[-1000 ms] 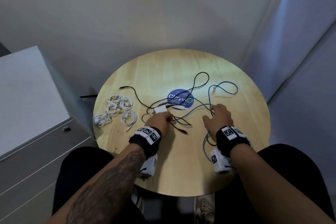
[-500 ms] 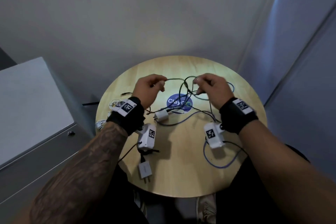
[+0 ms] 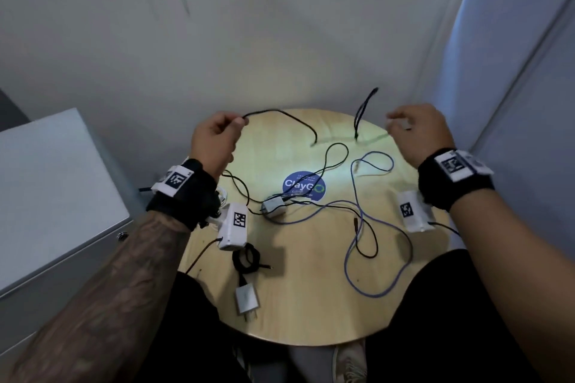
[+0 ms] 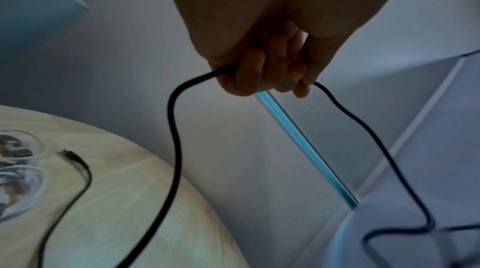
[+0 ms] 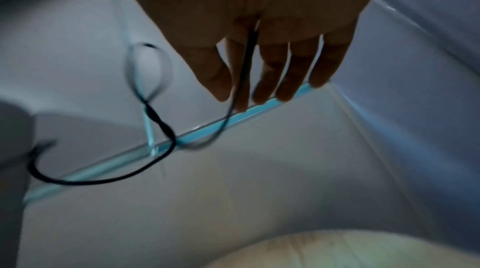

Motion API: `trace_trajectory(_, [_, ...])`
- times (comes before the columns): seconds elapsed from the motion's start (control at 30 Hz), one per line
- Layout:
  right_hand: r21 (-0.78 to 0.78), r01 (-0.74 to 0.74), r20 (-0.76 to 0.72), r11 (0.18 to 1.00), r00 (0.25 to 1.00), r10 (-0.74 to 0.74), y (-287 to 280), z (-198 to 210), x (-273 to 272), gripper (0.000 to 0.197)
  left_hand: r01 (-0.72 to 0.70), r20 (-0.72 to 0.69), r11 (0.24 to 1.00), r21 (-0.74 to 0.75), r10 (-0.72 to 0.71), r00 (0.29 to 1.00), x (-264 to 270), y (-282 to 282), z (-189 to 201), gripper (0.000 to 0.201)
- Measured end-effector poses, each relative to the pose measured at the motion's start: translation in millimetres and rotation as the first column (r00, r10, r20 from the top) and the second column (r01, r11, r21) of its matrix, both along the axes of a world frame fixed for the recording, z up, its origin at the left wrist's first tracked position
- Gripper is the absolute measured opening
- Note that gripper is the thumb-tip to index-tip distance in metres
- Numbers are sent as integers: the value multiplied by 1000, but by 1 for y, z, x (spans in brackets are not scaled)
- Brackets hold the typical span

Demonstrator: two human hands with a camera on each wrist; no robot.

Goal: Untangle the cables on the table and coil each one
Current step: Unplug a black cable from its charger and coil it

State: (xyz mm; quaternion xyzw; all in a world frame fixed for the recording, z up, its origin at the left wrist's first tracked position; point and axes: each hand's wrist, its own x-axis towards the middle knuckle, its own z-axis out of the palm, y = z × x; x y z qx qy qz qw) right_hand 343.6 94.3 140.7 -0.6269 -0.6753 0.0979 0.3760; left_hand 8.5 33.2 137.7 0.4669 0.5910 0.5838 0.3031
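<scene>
Left hand (image 3: 214, 140) is raised above the round wooden table (image 3: 311, 314) at about 10 o'clock of the tabletop, fingers curled round a black cable (image 3: 280, 115); the left wrist view confirms the cable passing through the closed fingers (image 4: 249, 75) and hanging out on both sides. Right hand (image 3: 417, 130) is raised at about 1 o'clock, apart from the left. In the right wrist view its fingers (image 5: 270, 75) are extended and nearly straight, with the black cable running from the palm down between the thumb and the first finger; whether it is pinched there I cannot tell, as the frame is blurred. A twisted loop of the same cable stands up between the two hands.

On the tabletop: a blue cable (image 3: 367, 264) lies loose from 2 o'clock round to 5 o'clock, crossing further black strands near the centre. A small white adapter (image 3: 273, 205) sits at centre, touching the edge of a round blue sticker (image 3: 303, 185). At 7 o'clock lies a coiled black cable (image 3: 247, 256) with a grey plug (image 3: 247, 300) attached. White coiled cables are partly visible at 9 o'clock, behind the left wrist. A grey cabinet (image 3: 56, 183) stands beyond the table at 9 o'clock
</scene>
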Motion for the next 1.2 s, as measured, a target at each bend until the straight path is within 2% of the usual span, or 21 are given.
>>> trace_trajectory(0.03, [73,9,53,997,999,-13,-5,1,-6,28,35,-24,999,9,-35,999,9,-1,2,13])
trace_trajectory(0.07, [181,-10,31,983,1000,5,-12,3,-17,32,76,-53,997,21,-74,996,19,-3,5,12])
trace_trajectory(0.13, [298,-116,-171,947,970,173,-28,13,-46,36,155,-134,987,50,-147,980,41,-5,7,13])
trace_trajectory(0.17, [244,-221,-249,944,927,281,-36,17,-62,38,192,-170,979,63,-179,969,51,-5,7,12])
trace_trajectory(0.2, [136,-342,-265,930,892,367,-44,20,-76,40,230,-198,970,79,-211,957,60,-7,8,12])
trace_trajectory(0.27, [-94,-493,-163,865,865,475,-51,20,-97,34,286,-225,952,110,-257,940,70,-8,10,11])
trace_trajectory(0.3, [-137,-502,-120,854,864,489,-50,21,-102,23,299,-225,947,117,-268,937,70,-8,11,10])
trace_trajectory(0.33, [-124,-491,-122,862,870,478,-47,25,-102,13,300,-216,947,114,-271,938,68,-9,11,9])
trace_trajectory(0.47, [57,-368,-220,928,902,371,-24,49,-86,21,292,-168,955,44,-281,945,47,-11,-1,9])
trace_trajectory(0.57, [151,-267,-234,952,926,296,-16,62,-73,22,319,-246,946,-49,-321,915,35,-14,-17,11])
trace_trajectory(0.63, [233,-157,-294,960,929,224,-12,71,-61,23,326,-305,931,-162,-361,881,27,-12,-34,15])
trace_trajectory(0.7, [262,-74,-339,962,926,163,-6,77,-49,27,316,-298,916,-246,-382,875,21,-12,-48,19])
trace_trajectory(0.77, [205,-57,-238,977,965,106,-3,74,-41,27,272,-230,935,-229,-323,918,23,-12,-50,19])
trace_trajectory(0.87, [52,-65,71,997,996,61,-5,53,-45,26,176,-130,980,-97,-187,974,35,-6,-30,17])
trace_trajectory(0.93, [-25,-80,106,996,991,82,-11,43,-55,43,185,-127,982,-29,-187,974,47,2,-10,16])
trace_trajectory(1.0, [58,-131,77,990,989,126,-20,39,-68,63,233,-139,972,27,-227,964,57,10,5,16])
trace_trajectory(1.03, [137,-184,114,973,979,169,-24,40,-74,68,264,-156,963,51,-253,955,63,14,10,15])
trace_trajectory(1.07, [195,-260,175,946,958,227,-25,40,-81,68,294,-180,953,74,-277,944,68,17,14,15])
trace_trajectory(1.13, [183,-383,249,905,909,334,-26,42,-92,58,343,-214,932,120,-313,925,76,23,21,13])
trace_trajectory(1.2, [136,-374,197,917,918,345,-22,48,-95,36,349,-236,927,139,-311,921,79,29,25,13])
